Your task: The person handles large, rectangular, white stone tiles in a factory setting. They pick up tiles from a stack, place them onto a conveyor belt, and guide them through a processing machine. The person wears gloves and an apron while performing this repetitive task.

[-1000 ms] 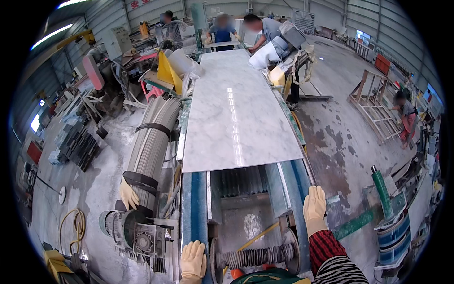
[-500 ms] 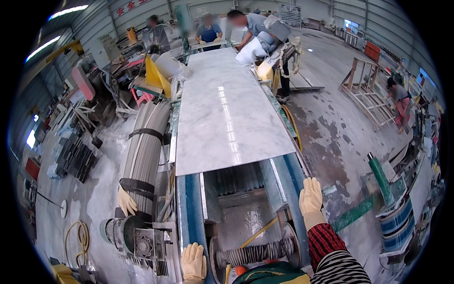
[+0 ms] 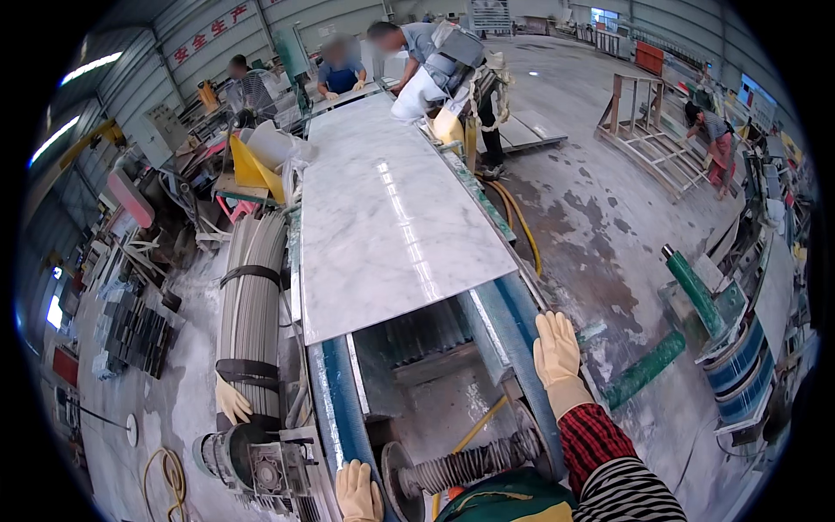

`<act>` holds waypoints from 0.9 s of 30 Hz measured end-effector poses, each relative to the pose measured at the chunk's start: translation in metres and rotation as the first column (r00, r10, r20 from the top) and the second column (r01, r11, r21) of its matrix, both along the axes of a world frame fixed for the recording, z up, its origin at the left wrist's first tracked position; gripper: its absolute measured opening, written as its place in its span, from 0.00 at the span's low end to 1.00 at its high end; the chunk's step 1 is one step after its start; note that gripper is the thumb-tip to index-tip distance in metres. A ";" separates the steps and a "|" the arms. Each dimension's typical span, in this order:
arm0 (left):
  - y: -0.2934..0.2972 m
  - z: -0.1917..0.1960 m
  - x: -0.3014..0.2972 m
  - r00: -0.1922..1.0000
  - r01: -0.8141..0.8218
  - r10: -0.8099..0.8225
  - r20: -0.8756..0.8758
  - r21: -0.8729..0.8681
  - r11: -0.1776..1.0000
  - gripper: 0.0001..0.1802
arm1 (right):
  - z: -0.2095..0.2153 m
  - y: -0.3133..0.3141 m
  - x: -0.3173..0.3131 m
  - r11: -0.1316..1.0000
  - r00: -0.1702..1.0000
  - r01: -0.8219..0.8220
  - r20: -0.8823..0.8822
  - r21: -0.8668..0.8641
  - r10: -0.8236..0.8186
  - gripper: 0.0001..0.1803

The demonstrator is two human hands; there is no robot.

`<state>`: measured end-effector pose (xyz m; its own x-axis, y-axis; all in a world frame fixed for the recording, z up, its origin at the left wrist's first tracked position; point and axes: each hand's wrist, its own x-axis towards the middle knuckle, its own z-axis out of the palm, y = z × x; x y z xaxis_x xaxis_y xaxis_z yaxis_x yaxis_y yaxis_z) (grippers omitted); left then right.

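Observation:
A large white marble slab [image 3: 391, 217] with grey veins lies flat over a long machine bed, its near edge in front of me. My right hand [image 3: 559, 361], in a cream glove, rests open on the outer edge of the right blue rail [image 3: 513, 304], just nearer than the slab's corner. At the near end of the left blue rail [image 3: 332, 391], my left hand [image 3: 359, 491] lies with its gloved fingers stretched forward. Neither hand touches the slab. Between the rails sits a ridged roller [image 3: 474, 463] with round end discs.
A strapped bundle of grey strips [image 3: 250, 304] stands left, a loose glove [image 3: 232, 400] on it and a motor [image 3: 261, 465] below. Several people work at the far end, one leaning over the slab's right side [image 3: 417, 52]. A green post [image 3: 691, 283] rises at right, near a wooden frame [image 3: 652, 139].
My view has turned and tilted slightly, so slab and bed sit further left. Both hands stay on the rails. The person by the wooden frame has shifted posture.

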<state>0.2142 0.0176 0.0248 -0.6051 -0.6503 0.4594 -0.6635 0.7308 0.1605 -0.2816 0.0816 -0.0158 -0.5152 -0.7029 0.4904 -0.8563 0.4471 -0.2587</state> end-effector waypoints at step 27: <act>0.027 -0.062 0.058 0.927 -0.259 0.065 0.370 0.504 0.824 0.30 | 0.002 0.007 0.005 0.999 1.000 -0.022 -0.014 0.039 0.023 0.28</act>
